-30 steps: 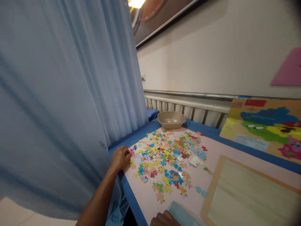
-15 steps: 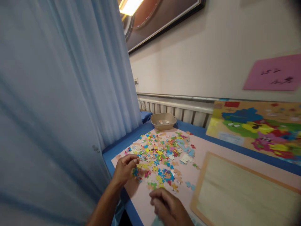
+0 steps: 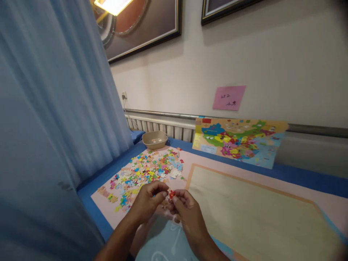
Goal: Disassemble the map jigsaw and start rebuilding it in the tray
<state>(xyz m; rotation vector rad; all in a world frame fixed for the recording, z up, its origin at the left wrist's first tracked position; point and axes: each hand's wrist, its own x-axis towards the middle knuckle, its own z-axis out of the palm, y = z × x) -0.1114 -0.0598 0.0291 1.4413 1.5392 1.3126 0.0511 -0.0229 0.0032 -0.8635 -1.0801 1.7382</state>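
Pinched between the thumb and fingers of my right hand (image 3: pixel 187 212) is a small red jigsaw piece (image 3: pixel 172 194) with a bit of yellow on it. My left hand (image 3: pixel 149 200) is beside it, thumb and fingertips closed together close to the red piece; whether anything is between them is hidden. Behind and left of the hands, many loose jigsaw pieces (image 3: pixel 152 168) in mixed colours spread over a pale pink sheet (image 3: pixel 104 206). To the right lies a large flat puzzle board (image 3: pixel 244 203) with an orange and light blue border around a bare beige middle.
A beige basket (image 3: pixel 154 140) with a few pieces inside stands at the back. A colourful map picture (image 3: pixel 239 141) leans against the wall rail. A blue curtain (image 3: pixel 62 108) hangs on the left. A pink note (image 3: pixel 229 98) is on the wall.
My view has turned to the right. Both hands have come together in front of me, and a red jigsaw piece now shows in my right hand.
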